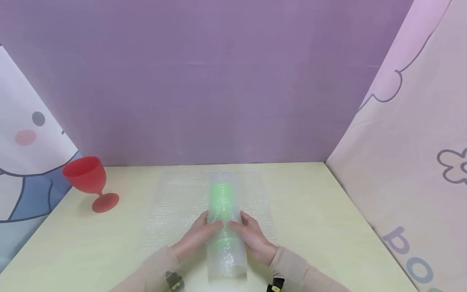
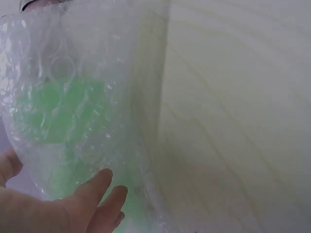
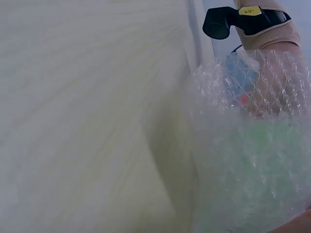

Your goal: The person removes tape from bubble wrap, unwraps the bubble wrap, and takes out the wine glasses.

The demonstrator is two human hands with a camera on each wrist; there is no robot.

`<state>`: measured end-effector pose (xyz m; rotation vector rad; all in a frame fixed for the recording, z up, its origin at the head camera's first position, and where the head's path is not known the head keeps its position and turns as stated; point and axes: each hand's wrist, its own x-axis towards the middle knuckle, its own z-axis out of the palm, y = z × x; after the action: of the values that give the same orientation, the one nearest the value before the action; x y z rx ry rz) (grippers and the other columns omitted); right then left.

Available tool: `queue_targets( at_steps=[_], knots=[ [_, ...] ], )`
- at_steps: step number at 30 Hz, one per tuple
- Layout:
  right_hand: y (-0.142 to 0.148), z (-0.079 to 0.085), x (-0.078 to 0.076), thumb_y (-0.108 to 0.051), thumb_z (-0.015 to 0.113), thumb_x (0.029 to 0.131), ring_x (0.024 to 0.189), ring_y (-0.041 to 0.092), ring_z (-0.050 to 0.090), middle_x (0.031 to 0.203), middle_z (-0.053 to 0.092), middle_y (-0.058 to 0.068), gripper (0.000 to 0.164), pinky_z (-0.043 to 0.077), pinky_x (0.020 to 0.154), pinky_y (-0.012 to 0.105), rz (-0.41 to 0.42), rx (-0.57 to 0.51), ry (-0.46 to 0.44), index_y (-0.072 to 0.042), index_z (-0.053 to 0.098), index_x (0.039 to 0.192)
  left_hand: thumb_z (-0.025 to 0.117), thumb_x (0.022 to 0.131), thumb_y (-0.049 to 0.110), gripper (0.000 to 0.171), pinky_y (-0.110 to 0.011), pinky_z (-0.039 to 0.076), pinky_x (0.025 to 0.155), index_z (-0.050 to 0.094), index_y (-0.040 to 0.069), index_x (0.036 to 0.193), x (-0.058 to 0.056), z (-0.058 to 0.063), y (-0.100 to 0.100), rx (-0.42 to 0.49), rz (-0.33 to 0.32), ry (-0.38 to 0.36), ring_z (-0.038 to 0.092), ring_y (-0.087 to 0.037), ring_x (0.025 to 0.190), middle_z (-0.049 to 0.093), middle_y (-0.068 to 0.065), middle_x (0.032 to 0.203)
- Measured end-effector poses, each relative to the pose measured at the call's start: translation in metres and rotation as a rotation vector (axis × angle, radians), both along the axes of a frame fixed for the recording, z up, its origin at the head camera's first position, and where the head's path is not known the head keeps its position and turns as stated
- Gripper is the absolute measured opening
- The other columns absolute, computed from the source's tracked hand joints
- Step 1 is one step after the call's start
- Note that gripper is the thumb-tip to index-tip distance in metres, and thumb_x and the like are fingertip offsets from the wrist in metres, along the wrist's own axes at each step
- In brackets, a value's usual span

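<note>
A green goblet [image 1: 221, 196] lies inside a roll of clear bubble wrap [image 1: 228, 265], its bowl toward the back. Through the plastic in the left wrist view, its round foot [image 2: 63, 109] and thin stem show blurred. My left hand [image 1: 198, 235] grips the roll from the left, thumb on top. From the right my right hand [image 1: 253, 237] holds it the same way, with the two thumbs close together. The fingers under the roll are hidden in the head view. A flat stretch of bubble wrap [image 1: 175, 202] spreads over the table behind the roll.
On the table's left side a red goblet [image 1: 87, 174] stands on its foot. A purple backdrop [image 1: 219, 81] rises behind the pale table [image 1: 313, 202], and printed panels border it left and right.
</note>
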<state>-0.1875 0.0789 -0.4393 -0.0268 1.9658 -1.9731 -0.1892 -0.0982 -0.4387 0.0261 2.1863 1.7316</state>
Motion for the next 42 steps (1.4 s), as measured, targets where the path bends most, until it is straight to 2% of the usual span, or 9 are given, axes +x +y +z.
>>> queue_targets(
  at_steps=[5,10,13,17,20,22,26,34,42],
  knots=[
    [0.003,-0.002,-0.002,-0.031,0.060,0.087,0.127,0.036,0.039,0.143,0.034,0.022,0.074,0.033,0.106,0.050,0.011,0.015,-0.002,0.001,0.022,0.143,0.057,0.084,0.049,0.087,-0.064,0.031,0.099,0.017,-0.001,0.143,0.000,0.001,0.001,-0.005,-0.015,-0.009,0.034,-0.046,0.127,0.032,-0.028,0.141],
    [0.003,-0.003,-0.004,-0.031,0.060,0.087,0.128,0.036,0.039,0.142,0.035,0.022,0.074,0.032,0.107,0.049,0.013,0.025,0.009,0.002,0.024,0.142,0.062,0.081,0.048,0.100,-0.065,0.022,0.103,0.004,-0.001,0.145,-0.006,0.006,-0.004,-0.085,-0.004,0.030,0.020,-0.047,0.133,0.015,-0.028,0.148],
    [0.002,-0.003,-0.005,-0.031,0.060,0.087,0.127,0.037,0.040,0.142,0.035,0.023,0.074,0.033,0.106,0.049,0.010,0.032,0.018,0.002,0.024,0.142,0.067,0.078,0.045,0.103,-0.063,0.017,0.106,0.003,0.003,0.147,-0.017,0.010,-0.007,-0.170,-0.031,0.165,0.010,-0.042,0.138,0.003,-0.018,0.153],
    [0.001,-0.001,-0.004,-0.031,0.062,0.085,0.130,0.040,0.034,0.144,0.028,0.027,0.080,0.029,0.107,0.051,-0.016,0.045,0.012,0.005,0.020,0.142,0.070,0.076,0.044,0.098,-0.059,0.014,0.109,0.012,0.007,0.147,-0.033,0.013,-0.009,-0.293,-0.156,0.395,0.004,-0.031,0.141,-0.001,-0.005,0.156],
    [0.002,-0.001,-0.003,-0.036,0.065,0.083,0.133,0.042,0.025,0.147,0.020,0.029,0.088,0.024,0.109,0.053,-0.040,0.064,0.004,0.008,0.016,0.142,0.069,0.075,0.049,0.098,-0.056,0.013,0.111,0.016,0.009,0.147,-0.042,0.014,-0.009,-0.367,-0.262,0.499,0.000,-0.024,0.142,0.002,0.000,0.155],
    [0.002,-0.001,-0.003,-0.039,0.066,0.081,0.134,0.043,0.022,0.147,0.017,0.029,0.092,0.022,0.110,0.053,-0.046,0.071,0.002,0.008,0.016,0.142,0.069,0.074,0.050,0.097,-0.056,0.012,0.111,0.018,0.009,0.146,-0.045,0.014,-0.008,-0.398,-0.306,0.542,-0.001,-0.023,0.143,0.004,0.000,0.155],
    [0.002,-0.001,-0.004,-0.042,0.066,0.080,0.135,0.041,0.021,0.148,0.018,0.027,0.093,0.020,0.110,0.053,-0.031,0.067,0.007,0.006,0.017,0.142,0.069,0.076,0.047,0.096,-0.057,0.011,0.111,0.017,0.007,0.146,-0.048,0.015,-0.008,-0.430,-0.336,0.571,-0.001,-0.026,0.142,0.005,-0.004,0.155],
    [0.004,0.000,-0.008,-0.035,0.065,0.083,0.134,0.039,0.028,0.146,0.025,0.025,0.083,0.023,0.110,0.052,0.030,0.062,0.040,0.004,0.022,0.142,0.071,0.074,0.045,0.100,-0.055,0.011,0.111,0.014,0.008,0.147,-0.051,0.007,-0.010,-0.434,-0.333,0.591,-0.004,-0.024,0.142,0.003,-0.004,0.156],
    [0.010,0.004,-0.010,-0.032,0.065,0.083,0.134,0.044,0.022,0.145,0.020,0.031,0.085,0.021,0.109,0.054,0.048,0.136,0.072,0.011,0.019,0.140,0.071,0.071,0.049,0.104,-0.053,0.012,0.112,0.014,0.008,0.147,-0.051,0.001,-0.008,-0.465,-0.333,0.622,-0.004,-0.021,0.142,0.003,-0.003,0.156]
  ],
)
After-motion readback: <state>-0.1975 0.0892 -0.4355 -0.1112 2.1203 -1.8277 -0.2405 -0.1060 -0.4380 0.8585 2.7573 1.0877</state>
